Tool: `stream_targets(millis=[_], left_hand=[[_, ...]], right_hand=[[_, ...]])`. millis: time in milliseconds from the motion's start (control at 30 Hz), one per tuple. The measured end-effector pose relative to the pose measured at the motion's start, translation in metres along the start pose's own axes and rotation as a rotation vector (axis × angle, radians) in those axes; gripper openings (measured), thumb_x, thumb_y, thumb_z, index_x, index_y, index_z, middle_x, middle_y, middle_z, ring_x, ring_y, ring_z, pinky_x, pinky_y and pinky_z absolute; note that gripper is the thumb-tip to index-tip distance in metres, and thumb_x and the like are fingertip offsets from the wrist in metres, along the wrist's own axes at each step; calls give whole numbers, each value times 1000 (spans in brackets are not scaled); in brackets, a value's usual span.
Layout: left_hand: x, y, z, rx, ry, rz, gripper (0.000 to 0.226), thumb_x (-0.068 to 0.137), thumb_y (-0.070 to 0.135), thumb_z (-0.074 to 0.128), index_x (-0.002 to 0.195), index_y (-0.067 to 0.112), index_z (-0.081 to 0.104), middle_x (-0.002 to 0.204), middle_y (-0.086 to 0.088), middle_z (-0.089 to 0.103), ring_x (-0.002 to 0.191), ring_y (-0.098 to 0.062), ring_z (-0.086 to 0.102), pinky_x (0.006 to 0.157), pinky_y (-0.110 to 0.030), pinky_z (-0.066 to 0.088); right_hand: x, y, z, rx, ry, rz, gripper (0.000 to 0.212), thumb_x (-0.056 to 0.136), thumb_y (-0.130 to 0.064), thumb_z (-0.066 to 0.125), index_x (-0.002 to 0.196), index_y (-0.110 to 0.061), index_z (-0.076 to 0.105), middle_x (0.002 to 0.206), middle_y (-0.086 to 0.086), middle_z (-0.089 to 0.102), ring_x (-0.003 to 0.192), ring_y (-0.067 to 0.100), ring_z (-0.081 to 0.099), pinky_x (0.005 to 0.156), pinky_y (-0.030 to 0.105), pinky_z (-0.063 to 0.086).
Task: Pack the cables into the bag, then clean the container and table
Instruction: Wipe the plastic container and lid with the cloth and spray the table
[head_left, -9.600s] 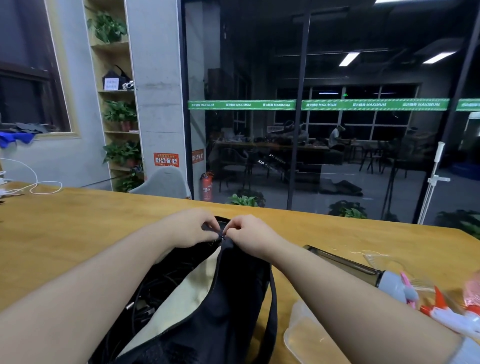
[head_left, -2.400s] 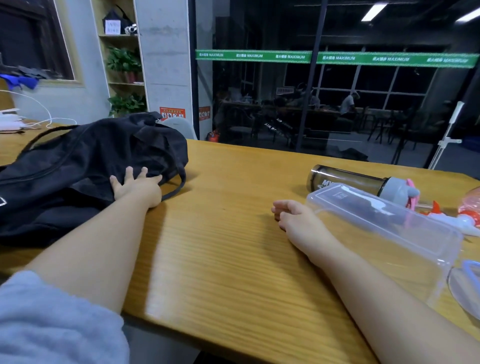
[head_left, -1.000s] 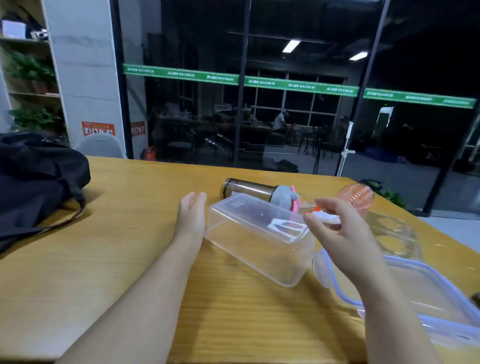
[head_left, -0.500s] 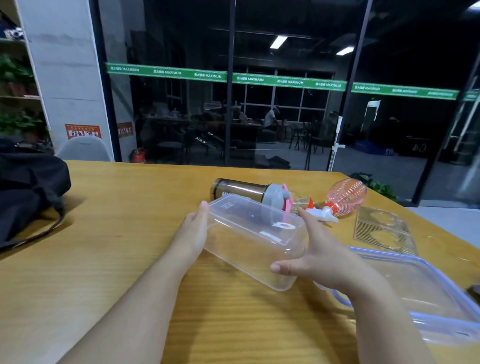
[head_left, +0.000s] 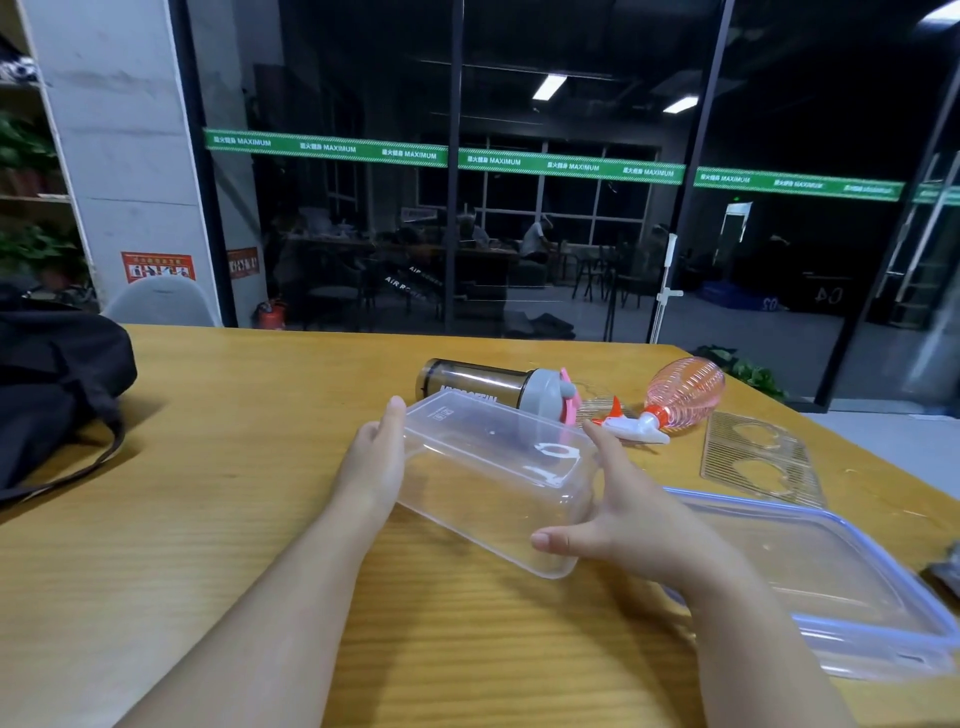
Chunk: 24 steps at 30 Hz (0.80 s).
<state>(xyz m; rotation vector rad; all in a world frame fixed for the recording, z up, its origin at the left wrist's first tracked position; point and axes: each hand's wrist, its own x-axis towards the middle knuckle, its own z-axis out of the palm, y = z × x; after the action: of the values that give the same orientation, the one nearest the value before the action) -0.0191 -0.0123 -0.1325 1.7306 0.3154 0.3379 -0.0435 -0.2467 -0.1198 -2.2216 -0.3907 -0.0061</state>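
An empty clear plastic container (head_left: 488, 478) lies bottom-up on the wooden table (head_left: 234, 467), held between both hands. My left hand (head_left: 371, 467) presses its left end with straight fingers. My right hand (head_left: 628, 519) lies flat against its right end, thumb spread along the near side. The black bag (head_left: 47, 384) sits closed at the table's left edge, strap trailing; no cables show.
A blue-rimmed clear lid (head_left: 831, 571) lies to the right of the container. Behind the container lie a dark shaker bottle (head_left: 478, 382) and a pink spray bottle (head_left: 680, 395). A clear ribbed insert (head_left: 753, 457) lies at the far right. Glass walls stand beyond the table.
The bag was zipped and pushed to the left. My left hand moved to the container's left end, and my right hand came down on its right end.
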Motion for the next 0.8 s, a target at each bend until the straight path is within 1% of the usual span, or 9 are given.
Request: stream_targets(millis=[67, 200, 400, 467, 533, 600, 700, 767, 800], left_hand=[[0, 0, 0, -7, 8, -7, 81, 62, 78, 24, 106, 21, 61, 106, 1, 65, 101, -20, 58, 96, -43, 42], [-3, 1, -1, -26, 8, -4, 78, 64, 77, 27, 108, 22, 60, 106, 3, 65, 102, -19, 58, 97, -42, 41], [-5, 8, -3, -81, 58, 70, 53, 89, 61, 32, 113, 20, 56, 110, 4, 60, 105, -18, 54, 90, -36, 39], [-7, 10, -4, -123, 71, 89, 50, 90, 58, 35, 113, 20, 58, 111, 5, 60, 107, -18, 54, 91, -35, 39], [-9, 13, -4, -202, 97, 138, 43, 92, 52, 38, 108, 20, 63, 109, 5, 64, 107, -16, 56, 92, -33, 40], [-12, 18, -4, -302, 123, 200, 36, 95, 42, 39, 105, 19, 66, 108, 4, 67, 107, -14, 58, 91, -29, 40], [-22, 27, -5, -373, 125, 323, 32, 98, 29, 39, 120, 17, 59, 117, 7, 62, 115, -8, 54, 92, -19, 39], [-26, 29, -7, -372, 52, 413, 28, 98, 23, 42, 124, 20, 52, 117, 12, 59, 111, 3, 54, 87, -9, 40], [-28, 30, -8, -357, -7, 457, 33, 96, 25, 46, 129, 23, 46, 120, 14, 55, 107, 12, 52, 83, -5, 40]], right_hand=[[0, 0, -1, -6, 8, -6, 130, 49, -50, 88, 146, -47, 3, 149, -12, 32, 137, 9, 30, 111, 40, 33], [-1, 0, -1, -1, 6, -17, 127, 52, -47, 89, 147, -44, 5, 150, -12, 30, 138, 9, 29, 111, 40, 32], [-4, -7, -8, 50, 55, -103, 114, 61, -40, 86, 148, -39, 12, 151, -21, 24, 137, -1, 25, 100, 23, 29], [-4, -8, -9, 67, 75, -122, 107, 63, -40, 84, 145, -42, 15, 150, -23, 24, 134, -4, 25, 99, 22, 28], [-4, -8, -9, 128, 125, -130, 102, 64, -46, 82, 142, -46, 18, 148, -19, 29, 132, -2, 29, 98, 23, 30], [-3, -9, -10, 218, 176, -135, 100, 59, -58, 77, 140, -50, 19, 148, -14, 32, 134, 3, 32, 102, 27, 32], [-5, -14, -11, 309, 204, -157, 97, 54, -65, 69, 138, -54, 21, 147, -14, 32, 134, 6, 34, 101, 29, 33], [-5, -19, -14, 315, 220, -174, 98, 52, -67, 67, 138, -53, 22, 147, -11, 33, 132, 9, 37, 101, 31, 34], [-4, -21, -17, 321, 226, -178, 98, 51, -68, 66, 138, -53, 23, 146, -9, 34, 131, 11, 39, 101, 32, 35]])
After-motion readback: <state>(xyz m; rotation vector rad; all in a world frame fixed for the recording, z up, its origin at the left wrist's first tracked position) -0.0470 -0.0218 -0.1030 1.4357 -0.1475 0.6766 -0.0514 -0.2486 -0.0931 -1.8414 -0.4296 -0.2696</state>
